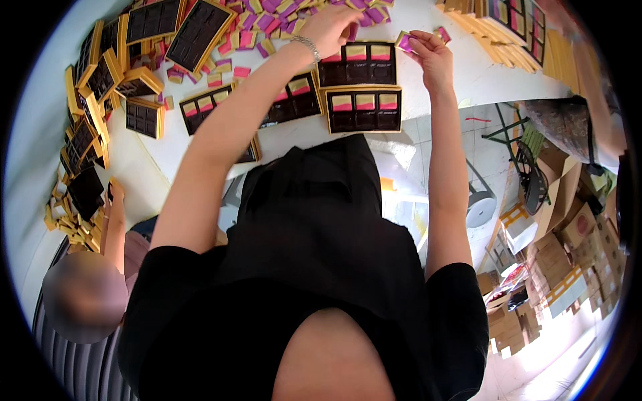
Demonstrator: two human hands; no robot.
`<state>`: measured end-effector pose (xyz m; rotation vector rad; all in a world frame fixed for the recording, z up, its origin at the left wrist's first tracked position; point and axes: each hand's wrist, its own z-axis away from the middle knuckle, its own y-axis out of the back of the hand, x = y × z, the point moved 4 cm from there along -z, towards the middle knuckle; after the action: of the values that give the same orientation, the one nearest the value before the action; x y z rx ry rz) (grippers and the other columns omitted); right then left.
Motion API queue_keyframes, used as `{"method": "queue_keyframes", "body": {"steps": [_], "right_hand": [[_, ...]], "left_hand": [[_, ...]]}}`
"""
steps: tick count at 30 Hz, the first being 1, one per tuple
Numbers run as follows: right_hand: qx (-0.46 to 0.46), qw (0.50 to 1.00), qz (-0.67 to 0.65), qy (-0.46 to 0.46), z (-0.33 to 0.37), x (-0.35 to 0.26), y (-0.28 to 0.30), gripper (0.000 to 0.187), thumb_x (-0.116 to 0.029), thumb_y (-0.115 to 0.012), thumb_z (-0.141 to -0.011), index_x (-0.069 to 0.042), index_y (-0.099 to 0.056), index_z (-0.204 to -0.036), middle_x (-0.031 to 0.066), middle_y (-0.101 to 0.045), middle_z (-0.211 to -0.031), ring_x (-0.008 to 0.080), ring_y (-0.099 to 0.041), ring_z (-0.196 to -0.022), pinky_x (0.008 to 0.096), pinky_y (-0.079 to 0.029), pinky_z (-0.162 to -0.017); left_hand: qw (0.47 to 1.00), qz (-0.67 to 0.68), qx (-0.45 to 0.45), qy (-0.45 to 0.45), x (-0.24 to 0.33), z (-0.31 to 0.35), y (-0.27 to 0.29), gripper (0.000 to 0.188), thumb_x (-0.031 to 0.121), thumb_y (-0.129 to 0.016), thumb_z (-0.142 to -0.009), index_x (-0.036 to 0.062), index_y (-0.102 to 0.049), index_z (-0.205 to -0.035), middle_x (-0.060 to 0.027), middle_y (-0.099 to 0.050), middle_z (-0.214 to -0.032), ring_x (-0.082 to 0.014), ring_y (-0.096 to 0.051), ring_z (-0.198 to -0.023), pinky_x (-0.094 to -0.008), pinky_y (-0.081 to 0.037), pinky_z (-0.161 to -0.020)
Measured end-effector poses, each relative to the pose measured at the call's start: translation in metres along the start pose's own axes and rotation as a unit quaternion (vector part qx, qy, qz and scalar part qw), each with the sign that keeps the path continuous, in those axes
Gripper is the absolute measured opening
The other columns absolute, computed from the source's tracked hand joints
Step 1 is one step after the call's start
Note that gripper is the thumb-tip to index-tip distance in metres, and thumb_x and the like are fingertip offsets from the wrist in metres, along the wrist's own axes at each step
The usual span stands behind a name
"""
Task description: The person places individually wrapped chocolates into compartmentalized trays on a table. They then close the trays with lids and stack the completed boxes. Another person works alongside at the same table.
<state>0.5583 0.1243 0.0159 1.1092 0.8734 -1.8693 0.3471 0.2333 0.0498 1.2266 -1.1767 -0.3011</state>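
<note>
My right hand (433, 60) pinches a small purple-and-gold block (404, 43) between thumb and fingers, just right of the nearest trays. Bent down over the far tray's upper edge, my left hand (331, 32) has its fingers drawn together; what they hold is hidden. Below it lies a dark brown tray (358, 75) of square compartments, its far row filled with pink-and-gold blocks. A similar tray (364, 120) sits nearer, also with three blocks in its far row. Two more part-filled trays, one dark tray (294, 100) and another (200, 110), lie left, partly behind my left forearm.
Loose pink, purple and gold blocks (267, 20) are heaped at the table's far side. Gold-edged dark trays (144, 117) pile up at left, where another person's hand (116, 190) reaches in. More trays (511, 20) stack at far right. Cardboard boxes (555, 254) stand on the floor at right.
</note>
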Motion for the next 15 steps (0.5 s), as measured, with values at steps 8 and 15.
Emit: {"method": "queue_keyframes", "body": {"steps": [8, 15], "right_hand": [[0.053, 0.932, 0.347, 0.091, 0.075, 0.012, -0.043, 0.009, -0.008, -0.068, -0.080, -0.005, -0.070, -0.088, 0.0066, -0.069, -0.081, 0.0182, -0.064, -0.068, 0.0309, -0.052, -0.066], [-0.128, 0.831, 0.487, 0.237, 0.059, -0.005, -0.082, 0.013, -0.006, -0.066, -0.082, -0.010, -0.072, -0.093, 0.0084, -0.068, -0.086, 0.0231, -0.064, -0.071, 0.0318, -0.051, -0.068]], "left_hand": [[0.960, 0.045, -0.263, -0.085, 0.024, 0.050, -0.020, 0.050, -0.016, -0.057, -0.069, 0.0111, -0.063, -0.111, -0.0040, -0.063, -0.105, -0.0255, -0.056, -0.109, -0.0344, -0.051, -0.088], [0.994, 0.058, -0.082, -0.052, 0.009, 0.081, -0.011, 0.047, -0.012, -0.055, -0.075, 0.0093, -0.061, -0.116, -0.0074, -0.066, -0.101, -0.0245, -0.057, -0.109, -0.0345, -0.052, -0.085]]}}
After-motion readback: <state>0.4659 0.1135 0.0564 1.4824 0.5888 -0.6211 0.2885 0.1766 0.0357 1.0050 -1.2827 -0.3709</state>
